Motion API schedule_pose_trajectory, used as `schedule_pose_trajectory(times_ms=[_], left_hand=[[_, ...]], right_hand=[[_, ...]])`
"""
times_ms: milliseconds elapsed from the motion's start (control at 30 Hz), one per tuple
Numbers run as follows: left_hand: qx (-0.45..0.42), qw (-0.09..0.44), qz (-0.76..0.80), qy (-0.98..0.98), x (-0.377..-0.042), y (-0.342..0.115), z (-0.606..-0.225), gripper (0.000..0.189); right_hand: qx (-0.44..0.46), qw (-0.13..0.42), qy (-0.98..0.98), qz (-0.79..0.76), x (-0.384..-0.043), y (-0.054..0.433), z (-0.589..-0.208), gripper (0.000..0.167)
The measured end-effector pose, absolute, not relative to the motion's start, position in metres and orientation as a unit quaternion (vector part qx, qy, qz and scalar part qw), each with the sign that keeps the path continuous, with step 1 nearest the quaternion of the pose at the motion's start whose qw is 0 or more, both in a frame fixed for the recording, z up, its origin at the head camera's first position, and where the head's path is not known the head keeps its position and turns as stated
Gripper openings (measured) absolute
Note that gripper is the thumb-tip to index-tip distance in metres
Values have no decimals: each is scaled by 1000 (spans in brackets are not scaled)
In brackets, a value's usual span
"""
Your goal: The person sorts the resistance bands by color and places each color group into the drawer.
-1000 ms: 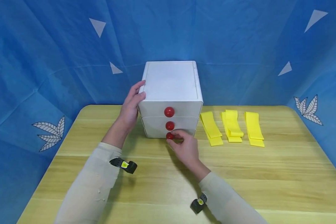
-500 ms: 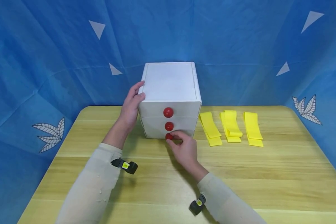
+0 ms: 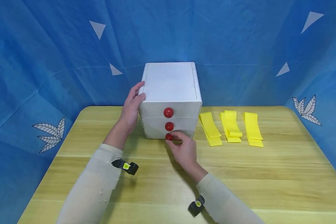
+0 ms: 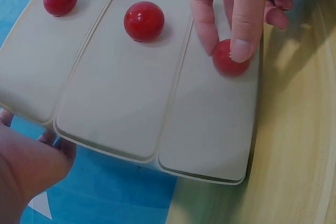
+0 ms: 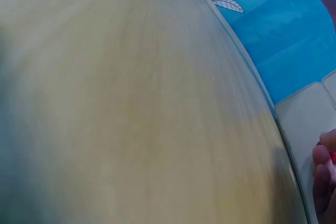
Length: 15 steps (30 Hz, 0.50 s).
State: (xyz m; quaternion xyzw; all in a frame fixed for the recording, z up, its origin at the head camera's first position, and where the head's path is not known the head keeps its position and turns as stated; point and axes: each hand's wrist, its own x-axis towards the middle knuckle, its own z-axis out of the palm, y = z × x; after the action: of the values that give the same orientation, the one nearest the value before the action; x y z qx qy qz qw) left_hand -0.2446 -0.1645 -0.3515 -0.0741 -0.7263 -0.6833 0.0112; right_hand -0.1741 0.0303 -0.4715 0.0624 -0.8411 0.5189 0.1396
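A white three-drawer cabinet (image 3: pixel 169 82) stands on the table, each drawer front bearing a round red knob. All drawers look closed. My right hand (image 3: pixel 184 151) pinches the bottom knob (image 4: pixel 231 59) between thumb and fingers, seen closely in the left wrist view. The top knob (image 3: pixel 168 112) and middle knob (image 3: pixel 169 126) are untouched. Against the cabinet's upper left side rests my left hand (image 3: pixel 131 109), thumb and a finger reaching the top edge. In the right wrist view only the right hand's fingertips (image 5: pixel 323 156) show at the right edge.
To the right of the cabinet lie several folded yellow strips, among them a left one (image 3: pixel 210 129), a middle one (image 3: pixel 231 126) and a right one (image 3: pixel 253 129). The wooden table (image 3: pixel 268 186) meets a blue curtain (image 3: pixel 240 46) behind.
The whole head view has shifted slightly. Both hands keep their places on the cabinet and the bottom knob, and no drawer has visibly moved.
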Motion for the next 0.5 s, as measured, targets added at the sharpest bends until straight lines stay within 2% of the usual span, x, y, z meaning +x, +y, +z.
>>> schedule_pose_trajectory(times_ms=[267,500], left_hand=[[-63,10,-675,-735,-244,-163,-351,50],[-61,15,-670,-740,-245,-164,-351,50]], right_hand=[[55,164,-843,509,-175,28,-473,20],[53,147,-844,512,-171,29,-473,20]])
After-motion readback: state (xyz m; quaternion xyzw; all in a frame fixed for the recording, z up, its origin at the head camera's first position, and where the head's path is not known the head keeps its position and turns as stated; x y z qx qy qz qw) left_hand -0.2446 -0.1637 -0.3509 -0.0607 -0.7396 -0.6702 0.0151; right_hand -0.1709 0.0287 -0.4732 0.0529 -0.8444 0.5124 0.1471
